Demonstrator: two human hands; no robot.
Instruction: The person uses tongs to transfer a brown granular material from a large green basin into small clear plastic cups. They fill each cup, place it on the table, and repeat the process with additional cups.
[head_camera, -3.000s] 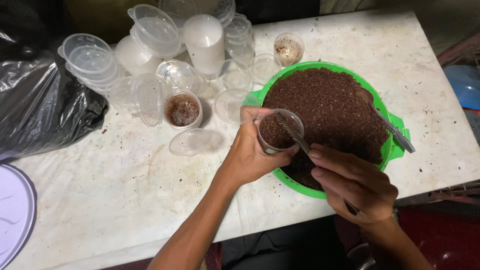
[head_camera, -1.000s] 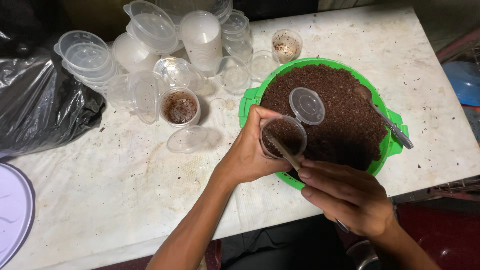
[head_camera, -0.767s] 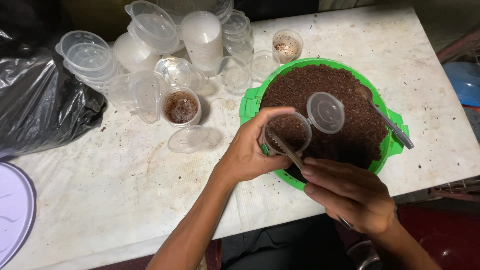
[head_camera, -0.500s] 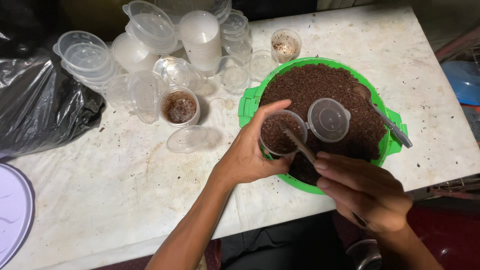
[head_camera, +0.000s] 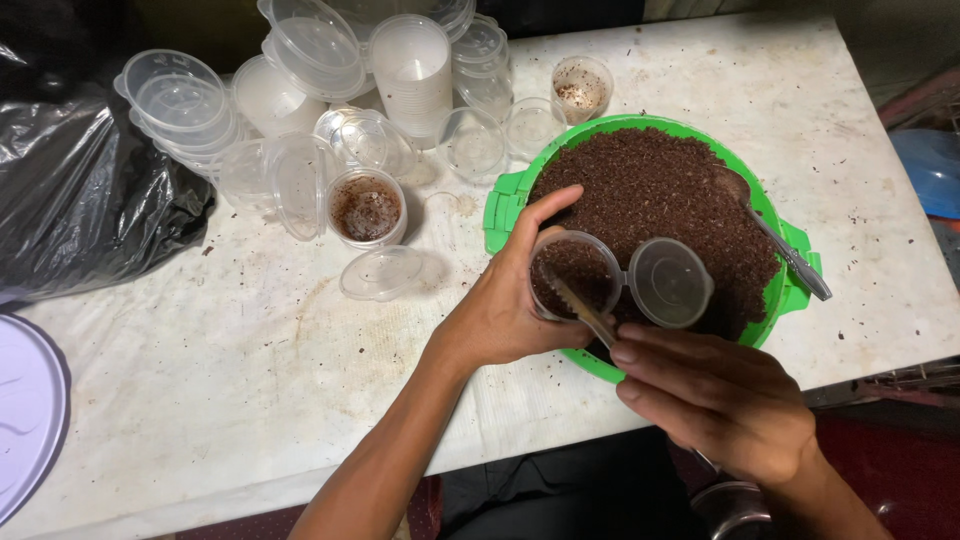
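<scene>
While a small clear cup (head_camera: 575, 275) of dark brown crumbly material is being gripped by the left hand (head_camera: 505, 305) just below the middle of the frame, its hinged lid (head_camera: 670, 282) is hanging open to the right, over the green tub (head_camera: 500, 205). The left hand's fingers are being wrapped around the cup's wall, with the thumb curved over the upper rim. A thin, pale stick-like tool (head_camera: 580, 310) is being pinched by the right hand (head_camera: 715, 400) in the lower right of the frame, with its tip being pressed into the cup's contents; what kind of tool it is cannot be told for certain, as most of it is being hidden by the fingers.

The green tub is being kept in the upper right of centre on the stained white table (head_camera: 200, 380), heaped with the same dark brown material. A metal spoon (head_camera: 775, 240) is being left lying on the heap, its handle pointing out past the tub's right rim.

To the left of the tub, another open cup (head_camera: 365, 208), partly filled with brown material, is being left standing, with a loose clear lid (head_camera: 380, 272) lying just below it. Stacks of empty clear cups and lids (head_camera: 300, 80) are being crowded along the upper left of the frame, and one smeared cup (head_camera: 582, 88) is standing just above the tub. A black plastic bag (head_camera: 85, 200) is being left bunched at the left edge.
</scene>
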